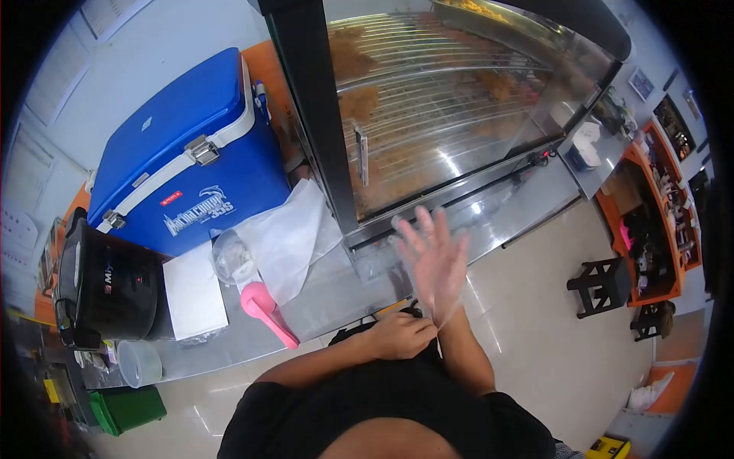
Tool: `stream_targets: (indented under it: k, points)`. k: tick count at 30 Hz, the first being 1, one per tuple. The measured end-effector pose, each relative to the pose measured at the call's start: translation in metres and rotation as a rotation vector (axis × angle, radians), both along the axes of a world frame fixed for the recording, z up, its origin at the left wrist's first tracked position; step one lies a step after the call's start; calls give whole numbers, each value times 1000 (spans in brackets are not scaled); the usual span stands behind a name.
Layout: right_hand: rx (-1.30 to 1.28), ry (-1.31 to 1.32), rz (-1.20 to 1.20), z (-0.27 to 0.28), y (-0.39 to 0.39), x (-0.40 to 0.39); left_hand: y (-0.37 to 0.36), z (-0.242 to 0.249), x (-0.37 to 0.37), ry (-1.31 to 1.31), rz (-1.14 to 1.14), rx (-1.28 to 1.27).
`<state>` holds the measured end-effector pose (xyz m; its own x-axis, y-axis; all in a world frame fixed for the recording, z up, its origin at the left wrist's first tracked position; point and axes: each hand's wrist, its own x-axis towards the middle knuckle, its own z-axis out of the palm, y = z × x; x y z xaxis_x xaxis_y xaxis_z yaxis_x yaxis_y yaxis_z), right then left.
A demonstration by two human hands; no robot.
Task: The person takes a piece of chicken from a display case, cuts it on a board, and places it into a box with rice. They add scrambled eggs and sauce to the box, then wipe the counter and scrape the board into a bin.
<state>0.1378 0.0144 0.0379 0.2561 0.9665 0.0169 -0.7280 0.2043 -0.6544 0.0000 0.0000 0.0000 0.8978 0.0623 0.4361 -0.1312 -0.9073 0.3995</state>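
Note:
A clear plastic glove (430, 294) covers my right hand (437, 264), which is raised with its fingers spread in front of the glass display case (451, 115). My left hand (404, 335) is closed on the glove's cuff near my right wrist. To the left, a pink scoop (267, 312) lies on the metal counter (329, 294), beside a clear round container (233, 258) and a white sheet (287, 245). Fried-looking food lies on racks behind the glass.
A blue cooler (191, 161) stands at the left behind a black rice cooker (115, 283). White paper (195, 294) and a clear tub (140, 363) are near the counter edge. Black stools (600, 287) and an orange shelf (665, 222) are at the right.

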Motion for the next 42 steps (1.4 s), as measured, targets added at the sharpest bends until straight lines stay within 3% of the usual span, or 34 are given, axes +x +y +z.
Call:
stream_targets:
  k: [2,3,5,6,8,9,11,12,14,18,20,22,24,26,27,29,30,32,34,36,38,41,42]
  points:
    - [100,224,-133,7,4,4,4,2,-1,-67,-9,-88]
    - [96,190,-135,11,0,14,-2,2,12,-101,-13,-94]
    - [458,298,110,9,7,11,0,3,14,-131,-45,-118]
    - [472,302,107,16,12,4,6,3,11,-125,-50,-105]
    - [253,-536,-264,37,18,-7,8,3,11,-150,-27,-165]
    - [261,-539,-267,37,27,-4,10,1,12,-153,-29,-157]
    - [313,-1476,-790,40,54,8,7,-11,12,-182,77,-202]
    - [301,-1385,-972,63,69,-2,6,-17,12,-182,71,-195]
    - [336,-1424,-987,71,93,-4,8,-29,9,78,140,-449]
    - [428,-1534,-1061,78,107,-1,22,-33,-11,136,220,-493]
    - [388,-1590,-1082,80,105,7,20,-29,-41,169,390,-661]
    - [336,-1569,-1119,74,106,22,10,-15,-88,383,535,-709]
    - [286,-1551,-1157,70,106,38,-6,-17,-137,940,754,-676]
    - [74,-1526,-1214,71,103,50,-40,-21,-180,1239,890,-862]
    - [83,-1532,-1221,79,100,46,-55,-26,-195,1297,845,-954]
    - [97,-1463,-1534,106,90,31,-70,-37,-212,1223,726,-1114]
    - [338,-1542,-1426,124,87,26,-71,-39,-213,1178,679,-1158]
    - [438,-1640,-1058,174,99,22,-65,-43,-210,1104,596,-1198]
    - [556,-1863,-1014,208,140,29,-57,-45,-209,1054,527,-1198]
    - [-7,-2105,-183,242,175,25,-52,-48,-208,1018,448,-1208]
    - [0,-2079,-21,246,193,23,-43,-48,-205,1004,373,-1185]
    - [-297,-2074,214,279,181,7,-30,-48,-202,995,269,-1129]
    - [-188,-2150,125,270,187,14,-24,-47,-201,999,246,-1089]
